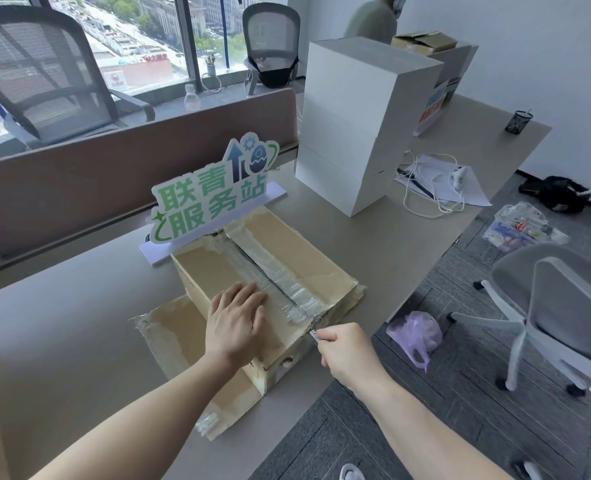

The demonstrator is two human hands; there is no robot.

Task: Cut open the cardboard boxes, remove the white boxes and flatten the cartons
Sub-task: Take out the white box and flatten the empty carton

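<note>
The left hand [236,320] lay flat and spread, palm down, on the top flap of a cardboard box [269,271] that sat on the grey counter [62,323], its fingers reaching to the edge of the clear tape strip [273,271] that ran along the box's centre seam. Just to the right of that hand, at the near end of the seam, the right hand [347,351] was curled tight around a small knife [316,335], whose metal tip touched the taped corner of the box. Under the left forearm, a flattened carton [183,341] lay on the counter, partly tucked beneath the box. Beyond the left hand's fingertips, past the far end of the box, stood a green-and-white sign [214,195] with Chinese characters. Farther off, ahead of the right hand, a stack of white boxes [359,123] rose from the counter, well apart from both hands. To the right of the right hand, down on the floor, lay a purple plastic bag [415,336], and beyond it stood a grey office chair [557,306].
</note>
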